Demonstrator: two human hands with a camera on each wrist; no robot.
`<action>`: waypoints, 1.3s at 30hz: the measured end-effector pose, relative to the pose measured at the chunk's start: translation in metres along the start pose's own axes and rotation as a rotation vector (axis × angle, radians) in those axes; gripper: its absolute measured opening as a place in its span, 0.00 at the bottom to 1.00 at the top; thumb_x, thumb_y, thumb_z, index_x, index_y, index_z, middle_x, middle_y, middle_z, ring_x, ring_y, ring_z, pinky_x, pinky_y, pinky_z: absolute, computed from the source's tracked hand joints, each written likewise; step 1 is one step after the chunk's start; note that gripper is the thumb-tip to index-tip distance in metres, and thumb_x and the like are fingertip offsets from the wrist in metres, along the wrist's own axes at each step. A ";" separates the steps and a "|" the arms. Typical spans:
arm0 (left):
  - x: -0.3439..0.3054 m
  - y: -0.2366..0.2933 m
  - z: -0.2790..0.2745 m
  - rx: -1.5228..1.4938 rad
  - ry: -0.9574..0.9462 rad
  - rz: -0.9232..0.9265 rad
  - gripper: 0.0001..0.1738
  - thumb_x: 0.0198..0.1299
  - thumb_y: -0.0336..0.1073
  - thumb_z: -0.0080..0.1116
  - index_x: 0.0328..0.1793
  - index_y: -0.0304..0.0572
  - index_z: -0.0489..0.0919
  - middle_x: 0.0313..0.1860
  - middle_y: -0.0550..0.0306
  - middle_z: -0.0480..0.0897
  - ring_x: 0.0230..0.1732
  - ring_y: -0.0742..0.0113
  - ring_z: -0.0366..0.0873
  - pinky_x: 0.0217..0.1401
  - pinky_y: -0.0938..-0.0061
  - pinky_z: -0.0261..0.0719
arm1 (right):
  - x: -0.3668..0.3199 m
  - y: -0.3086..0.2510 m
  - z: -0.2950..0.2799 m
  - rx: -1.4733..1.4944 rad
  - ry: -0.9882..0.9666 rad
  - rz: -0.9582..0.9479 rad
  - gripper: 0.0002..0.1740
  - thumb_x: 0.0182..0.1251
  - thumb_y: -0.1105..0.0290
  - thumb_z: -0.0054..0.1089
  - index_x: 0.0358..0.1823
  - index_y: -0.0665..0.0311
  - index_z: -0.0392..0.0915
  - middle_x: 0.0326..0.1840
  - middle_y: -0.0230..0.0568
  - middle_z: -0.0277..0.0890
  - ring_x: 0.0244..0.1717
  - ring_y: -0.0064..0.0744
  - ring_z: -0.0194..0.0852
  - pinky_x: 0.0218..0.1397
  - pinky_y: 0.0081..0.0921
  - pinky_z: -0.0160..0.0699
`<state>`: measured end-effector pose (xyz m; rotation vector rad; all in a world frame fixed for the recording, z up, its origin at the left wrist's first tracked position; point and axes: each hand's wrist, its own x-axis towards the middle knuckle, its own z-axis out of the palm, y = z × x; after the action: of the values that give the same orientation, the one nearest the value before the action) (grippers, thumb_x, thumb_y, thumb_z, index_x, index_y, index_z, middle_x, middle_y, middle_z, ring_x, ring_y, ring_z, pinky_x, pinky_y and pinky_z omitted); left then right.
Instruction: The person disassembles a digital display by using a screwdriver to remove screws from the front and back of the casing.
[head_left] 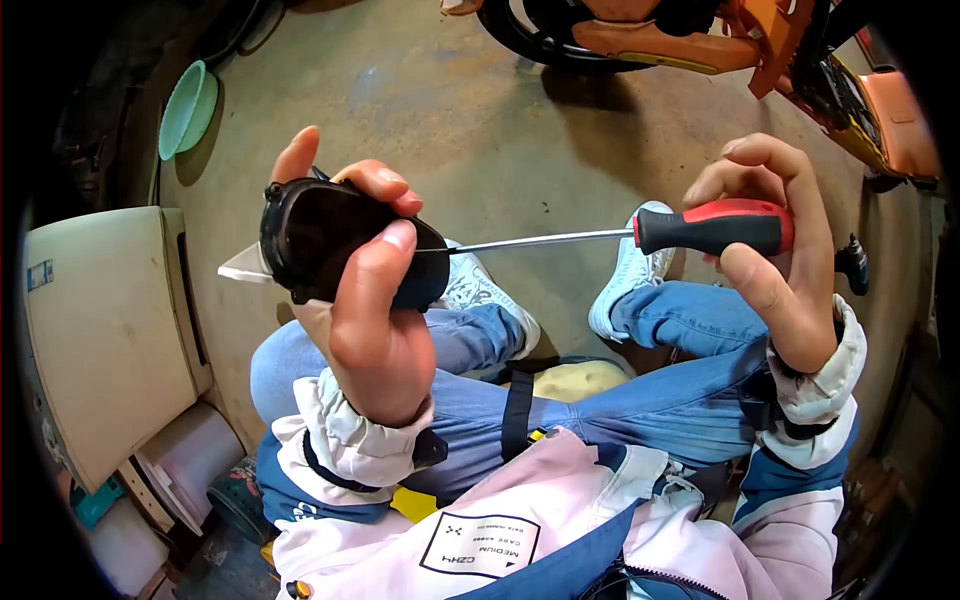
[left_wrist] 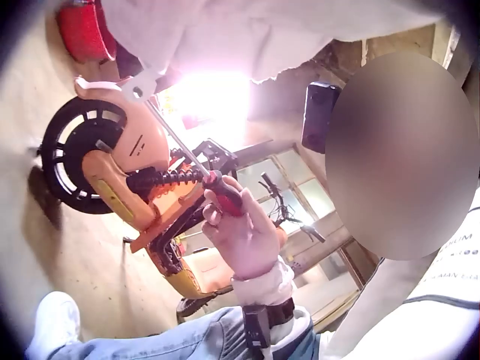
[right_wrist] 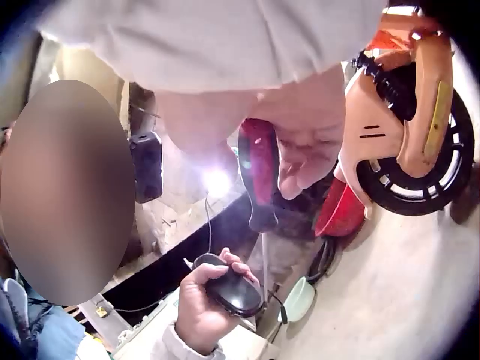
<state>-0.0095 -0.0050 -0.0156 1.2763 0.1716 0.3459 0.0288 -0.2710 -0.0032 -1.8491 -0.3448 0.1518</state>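
My left hand holds a black oval housing with a smooth dark face, its thumb pressed on the near side. A pale triangular piece sticks out at the housing's left end. My right hand grips a screwdriver by its red and black handle, between thumb and curled fingers. The long metal shaft runs left, and its tip meets the housing's right part near the left thumb. In the right wrist view, the housing shows glossy in the left hand.
An orange scooter stands on the floor ahead. A mint-green basin lies tilted at the far left. At the left is a large cream-coloured box. The person's jeans-clad legs are below the hands. A red container appears beside the scooter.
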 end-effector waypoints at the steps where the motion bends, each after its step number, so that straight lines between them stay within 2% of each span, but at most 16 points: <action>1: 0.000 0.000 0.000 0.009 0.011 0.003 0.41 0.54 0.26 0.56 0.77 0.37 0.60 0.48 0.50 0.77 0.51 0.63 0.73 0.64 0.68 0.70 | 0.002 0.002 0.001 0.008 0.011 -0.057 0.34 0.69 0.48 0.60 0.65 0.65 0.63 0.39 0.36 0.75 0.34 0.16 0.72 0.37 0.13 0.70; 3: 0.000 0.000 0.000 0.002 0.005 0.000 0.41 0.54 0.26 0.56 0.77 0.37 0.60 0.48 0.50 0.77 0.51 0.63 0.74 0.64 0.68 0.70 | 0.001 0.000 -0.002 0.015 0.023 -0.114 0.32 0.69 0.50 0.59 0.64 0.65 0.63 0.40 0.36 0.75 0.35 0.17 0.72 0.38 0.14 0.70; 5: -0.001 0.000 0.000 -0.005 -0.002 -0.001 0.41 0.54 0.26 0.56 0.77 0.37 0.60 0.48 0.50 0.77 0.51 0.63 0.74 0.64 0.68 0.70 | -0.005 -0.008 -0.014 -0.026 -0.072 0.085 0.27 0.71 0.53 0.62 0.61 0.64 0.67 0.42 0.36 0.75 0.40 0.17 0.72 0.42 0.14 0.69; 6: -0.001 0.001 0.000 -0.013 -0.006 -0.004 0.41 0.54 0.26 0.56 0.77 0.37 0.60 0.48 0.51 0.77 0.51 0.63 0.74 0.64 0.68 0.70 | -0.006 -0.010 -0.018 -0.026 -0.071 0.084 0.27 0.71 0.53 0.62 0.61 0.64 0.67 0.42 0.36 0.75 0.40 0.17 0.72 0.42 0.14 0.69; 9: 0.000 0.001 -0.001 -0.018 -0.011 -0.003 0.41 0.54 0.26 0.56 0.77 0.37 0.60 0.48 0.51 0.77 0.51 0.63 0.73 0.64 0.68 0.70 | -0.007 -0.011 -0.022 0.018 -0.122 0.242 0.26 0.72 0.54 0.61 0.61 0.64 0.66 0.39 0.36 0.76 0.35 0.18 0.72 0.39 0.16 0.69; 12: 0.000 0.000 -0.001 -0.009 -0.001 0.004 0.41 0.53 0.26 0.56 0.77 0.37 0.61 0.47 0.51 0.77 0.50 0.63 0.73 0.64 0.68 0.70 | -0.003 -0.007 -0.009 0.120 -0.071 0.099 0.28 0.71 0.56 0.61 0.62 0.65 0.64 0.40 0.37 0.75 0.35 0.19 0.72 0.40 0.16 0.70; 13: 0.001 0.000 -0.001 -0.004 0.008 0.003 0.41 0.53 0.26 0.56 0.77 0.36 0.61 0.47 0.51 0.77 0.50 0.63 0.73 0.63 0.68 0.70 | -0.001 0.001 -0.004 0.035 -0.042 -0.001 0.38 0.68 0.43 0.62 0.65 0.64 0.61 0.39 0.37 0.73 0.34 0.19 0.71 0.38 0.15 0.71; 16: 0.000 0.000 -0.001 0.004 0.022 0.009 0.40 0.53 0.26 0.56 0.77 0.36 0.61 0.47 0.51 0.78 0.50 0.63 0.73 0.63 0.68 0.70 | 0.001 0.001 0.000 0.063 -0.017 -0.059 0.36 0.69 0.43 0.61 0.64 0.64 0.62 0.40 0.37 0.75 0.33 0.17 0.71 0.37 0.14 0.70; 19: 0.000 0.000 0.000 -0.017 0.007 -0.005 0.40 0.53 0.26 0.56 0.77 0.36 0.61 0.48 0.51 0.78 0.50 0.63 0.74 0.63 0.68 0.70 | -0.005 -0.005 -0.013 -0.123 -0.049 0.073 0.34 0.71 0.42 0.58 0.61 0.63 0.64 0.41 0.36 0.76 0.32 0.15 0.71 0.36 0.12 0.69; 23: 0.000 0.000 0.000 -0.028 0.004 -0.029 0.40 0.53 0.25 0.56 0.77 0.36 0.61 0.48 0.51 0.78 0.50 0.63 0.74 0.63 0.68 0.70 | -0.006 -0.012 -0.021 -0.061 -0.115 0.244 0.34 0.71 0.41 0.58 0.61 0.63 0.64 0.43 0.37 0.77 0.35 0.15 0.73 0.36 0.11 0.70; 27: 0.001 0.000 -0.002 -0.024 0.005 -0.016 0.40 0.54 0.25 0.56 0.77 0.36 0.61 0.48 0.51 0.78 0.51 0.63 0.74 0.64 0.68 0.70 | 0.000 0.001 -0.007 0.067 -0.061 0.044 0.39 0.65 0.43 0.64 0.64 0.63 0.62 0.45 0.40 0.75 0.41 0.20 0.73 0.38 0.15 0.73; 30: 0.001 -0.001 -0.003 -0.025 0.000 -0.016 0.40 0.54 0.25 0.56 0.77 0.37 0.61 0.48 0.51 0.78 0.51 0.63 0.74 0.64 0.68 0.70 | 0.000 0.003 -0.006 0.054 -0.036 -0.026 0.36 0.67 0.42 0.62 0.62 0.62 0.63 0.42 0.36 0.74 0.37 0.17 0.72 0.36 0.13 0.71; 33: 0.001 0.000 -0.002 -0.037 -0.005 -0.028 0.40 0.54 0.25 0.56 0.77 0.37 0.61 0.48 0.51 0.78 0.50 0.63 0.74 0.64 0.68 0.70 | -0.006 -0.007 -0.020 -0.066 -0.088 0.128 0.27 0.72 0.50 0.62 0.59 0.62 0.67 0.42 0.37 0.76 0.38 0.19 0.74 0.41 0.15 0.72; 36: 0.001 0.000 -0.002 -0.037 -0.006 -0.023 0.40 0.54 0.25 0.56 0.77 0.37 0.61 0.48 0.51 0.78 0.50 0.63 0.74 0.65 0.68 0.70 | -0.008 -0.010 -0.021 -0.037 -0.098 0.189 0.25 0.74 0.48 0.59 0.57 0.60 0.69 0.42 0.35 0.77 0.36 0.16 0.74 0.36 0.11 0.69; 37: 0.001 0.000 -0.002 -0.028 -0.010 -0.005 0.40 0.54 0.25 0.56 0.77 0.37 0.61 0.48 0.51 0.78 0.50 0.63 0.74 0.64 0.68 0.70 | -0.006 -0.013 -0.023 -0.001 -0.124 0.270 0.27 0.73 0.50 0.60 0.59 0.62 0.67 0.43 0.38 0.77 0.39 0.19 0.74 0.42 0.15 0.72; 39: 0.001 0.000 -0.002 -0.029 -0.001 -0.010 0.40 0.54 0.25 0.56 0.77 0.37 0.61 0.48 0.51 0.78 0.50 0.63 0.74 0.64 0.68 0.70 | -0.002 -0.007 -0.016 0.033 -0.116 0.149 0.27 0.72 0.52 0.60 0.61 0.63 0.66 0.43 0.39 0.77 0.41 0.21 0.74 0.46 0.18 0.72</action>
<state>-0.0093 -0.0029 -0.0164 1.2467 0.1712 0.3382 0.0298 -0.2848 0.0087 -1.8369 -0.2821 0.3659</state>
